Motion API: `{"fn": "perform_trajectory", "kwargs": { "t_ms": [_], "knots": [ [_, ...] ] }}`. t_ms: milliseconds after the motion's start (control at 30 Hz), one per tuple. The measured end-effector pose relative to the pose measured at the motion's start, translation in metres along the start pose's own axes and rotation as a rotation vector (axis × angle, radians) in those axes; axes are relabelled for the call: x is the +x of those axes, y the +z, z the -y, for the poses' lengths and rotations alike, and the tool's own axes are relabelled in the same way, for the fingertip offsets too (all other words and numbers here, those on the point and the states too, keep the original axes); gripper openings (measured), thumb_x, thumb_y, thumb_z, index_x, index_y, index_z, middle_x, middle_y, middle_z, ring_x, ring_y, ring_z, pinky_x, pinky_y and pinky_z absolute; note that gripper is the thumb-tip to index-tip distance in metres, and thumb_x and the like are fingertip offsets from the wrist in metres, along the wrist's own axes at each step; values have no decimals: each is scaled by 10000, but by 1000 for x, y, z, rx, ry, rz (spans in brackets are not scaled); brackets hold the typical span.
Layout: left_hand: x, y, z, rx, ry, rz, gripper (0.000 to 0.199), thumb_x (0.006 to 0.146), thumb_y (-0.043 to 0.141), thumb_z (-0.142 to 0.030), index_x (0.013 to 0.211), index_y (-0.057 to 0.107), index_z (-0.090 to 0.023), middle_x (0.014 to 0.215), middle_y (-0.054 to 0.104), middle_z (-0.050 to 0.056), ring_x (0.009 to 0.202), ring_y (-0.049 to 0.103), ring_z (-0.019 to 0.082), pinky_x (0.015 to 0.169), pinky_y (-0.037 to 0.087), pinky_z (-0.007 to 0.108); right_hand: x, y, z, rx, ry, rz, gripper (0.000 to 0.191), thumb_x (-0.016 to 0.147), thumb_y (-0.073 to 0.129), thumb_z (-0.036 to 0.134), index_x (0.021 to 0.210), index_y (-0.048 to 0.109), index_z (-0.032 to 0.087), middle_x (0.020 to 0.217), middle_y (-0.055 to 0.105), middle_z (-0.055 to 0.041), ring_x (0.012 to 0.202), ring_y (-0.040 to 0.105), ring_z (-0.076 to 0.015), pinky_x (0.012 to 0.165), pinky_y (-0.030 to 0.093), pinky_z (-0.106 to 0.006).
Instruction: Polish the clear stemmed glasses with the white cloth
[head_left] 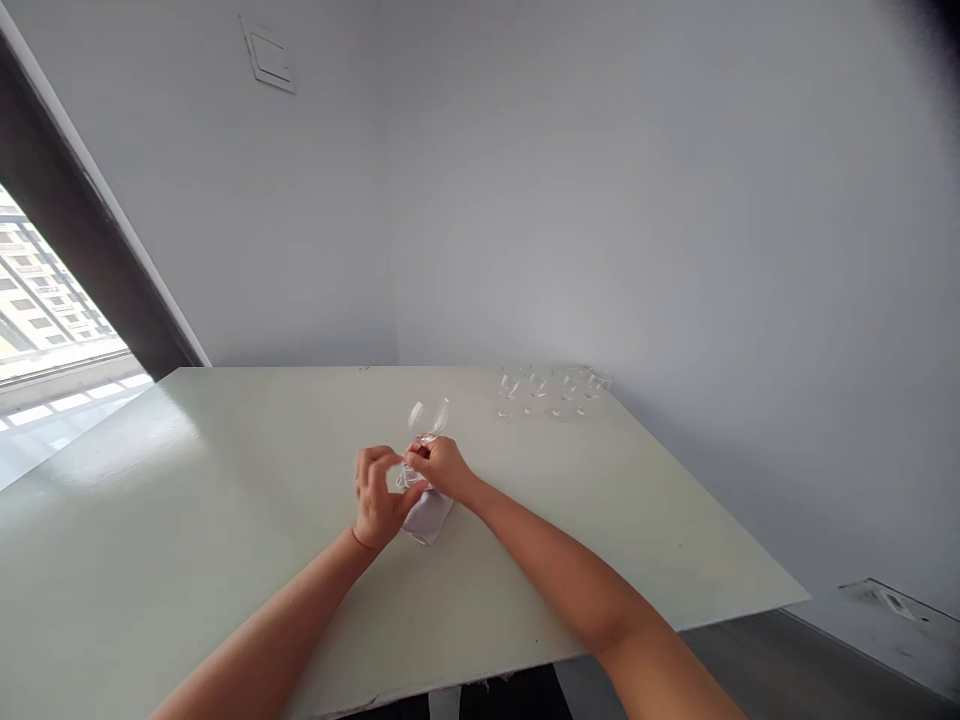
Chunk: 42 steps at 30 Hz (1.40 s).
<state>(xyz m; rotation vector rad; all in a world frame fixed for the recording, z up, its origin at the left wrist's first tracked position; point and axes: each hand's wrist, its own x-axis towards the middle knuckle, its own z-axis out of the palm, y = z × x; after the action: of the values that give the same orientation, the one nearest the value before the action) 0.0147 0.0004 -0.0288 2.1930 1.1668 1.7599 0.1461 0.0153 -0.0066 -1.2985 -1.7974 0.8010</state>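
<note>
Clear glass goblet (428, 420), round-bowled and thin-stemmed, sits upright above the hands, its stem closed inside the right hand (444, 468). The curled left hand (377, 497) presses close, its grip unclear, over soft grey cloth (429, 517). More stemmed glasses (553, 390) line the smooth pale table's (225, 500) far edge.
</note>
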Motion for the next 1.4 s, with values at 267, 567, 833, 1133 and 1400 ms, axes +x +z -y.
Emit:
{"fn": "perform_trajectory", "kwargs": {
  "t_ms": [267,567,833,1133,1400],
  "knots": [
    [-7,14,-1,-53,267,845,306,786,469,-487,785,619,-220,753,605,74,736,515,197,749,346,333,25,-31,-21,41,84,-172,264,710,506,399,664,600,156,620,599,-6,596,532,-119,584,393,-218],
    [-5,8,-2,-143,209,901,293,792,467,-476,818,626,-231,727,589,58,717,511,190,750,335,318,54,-79,-82,-223,307,-323,126,676,518,265,592,555,180,605,596,-10,564,514,-129,562,347,-237],
    [-3,8,-1,-171,189,882,267,803,471,-441,815,631,-228,741,604,62,727,527,188,761,344,321,53,-78,-113,-333,393,-335,164,723,515,300,639,580,177,697,633,-43,621,554,-144,555,342,-237],
    [-4,6,3,-36,256,734,184,844,427,-266,822,599,-203,795,608,45,803,507,171,771,367,317,43,-74,-116,-410,360,-388,213,736,526,309,908,550,186,802,608,-32,676,541,-151,573,354,-245],
    [-1,7,22,241,-393,439,478,658,425,-58,1113,461,-199,1099,555,63,1030,470,209,859,389,346,-18,-49,-64,-349,10,-157,329,805,430,460,994,537,212,986,562,-49,850,528,-160,705,416,-270]
  ]
}}
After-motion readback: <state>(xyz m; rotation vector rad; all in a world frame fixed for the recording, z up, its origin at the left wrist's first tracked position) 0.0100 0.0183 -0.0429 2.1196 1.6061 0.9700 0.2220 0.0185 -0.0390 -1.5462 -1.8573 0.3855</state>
